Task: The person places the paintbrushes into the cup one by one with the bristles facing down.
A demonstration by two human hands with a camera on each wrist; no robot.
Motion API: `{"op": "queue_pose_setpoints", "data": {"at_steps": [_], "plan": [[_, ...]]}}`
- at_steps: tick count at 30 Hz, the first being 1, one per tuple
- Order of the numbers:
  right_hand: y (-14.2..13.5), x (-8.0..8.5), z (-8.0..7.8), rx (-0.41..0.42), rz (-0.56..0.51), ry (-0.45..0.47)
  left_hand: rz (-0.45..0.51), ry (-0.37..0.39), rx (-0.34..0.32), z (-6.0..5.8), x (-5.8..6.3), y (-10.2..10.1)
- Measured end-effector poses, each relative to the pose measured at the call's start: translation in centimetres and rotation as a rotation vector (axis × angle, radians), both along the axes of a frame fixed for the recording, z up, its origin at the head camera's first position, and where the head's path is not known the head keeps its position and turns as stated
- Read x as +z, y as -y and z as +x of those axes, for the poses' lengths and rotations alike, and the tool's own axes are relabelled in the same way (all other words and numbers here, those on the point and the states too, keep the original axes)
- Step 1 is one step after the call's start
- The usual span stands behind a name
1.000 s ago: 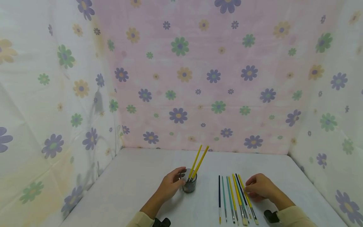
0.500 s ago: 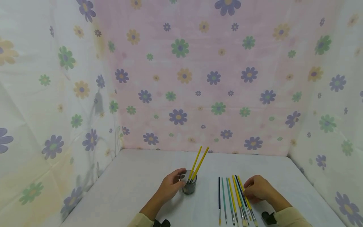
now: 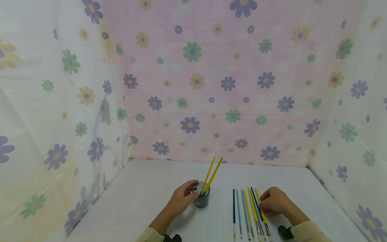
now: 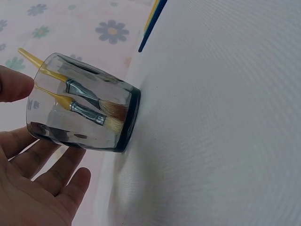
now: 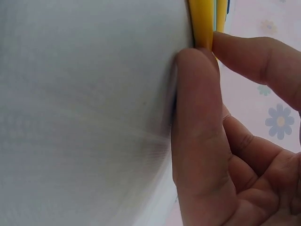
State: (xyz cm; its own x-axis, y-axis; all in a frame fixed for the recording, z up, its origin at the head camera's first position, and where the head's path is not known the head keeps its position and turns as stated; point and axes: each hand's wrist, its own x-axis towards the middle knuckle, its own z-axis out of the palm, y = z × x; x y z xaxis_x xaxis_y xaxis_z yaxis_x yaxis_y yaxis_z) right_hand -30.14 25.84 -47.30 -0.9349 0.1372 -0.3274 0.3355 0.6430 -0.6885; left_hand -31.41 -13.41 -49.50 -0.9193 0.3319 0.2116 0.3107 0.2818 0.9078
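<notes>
just 2 brushes (image 3: 213,175) in 1 glass (image 3: 202,202)

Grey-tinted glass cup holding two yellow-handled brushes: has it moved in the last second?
No: in the head view the glass cup keeps its place relative to the back edge of the white table.

Head view forward and down, wrist views close, tilted, head and left wrist sharing glass (image 3: 202,201)
</notes>
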Motion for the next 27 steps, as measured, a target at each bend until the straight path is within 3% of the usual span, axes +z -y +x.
{"op": "queue_pose_setpoints", "data": {"at_steps": [10, 27], "plan": [[0.0, 0.2, -0.3, -0.014, 0.014, 0.027, -0.009, -0.007, -0.008, -0.1, -0.3, 0.0], [-1.1, -0.1, 0.3, -0.013, -0.135, -0.005, -0.028, -0.008, -0.001, -0.1, -0.3, 0.0]]}}
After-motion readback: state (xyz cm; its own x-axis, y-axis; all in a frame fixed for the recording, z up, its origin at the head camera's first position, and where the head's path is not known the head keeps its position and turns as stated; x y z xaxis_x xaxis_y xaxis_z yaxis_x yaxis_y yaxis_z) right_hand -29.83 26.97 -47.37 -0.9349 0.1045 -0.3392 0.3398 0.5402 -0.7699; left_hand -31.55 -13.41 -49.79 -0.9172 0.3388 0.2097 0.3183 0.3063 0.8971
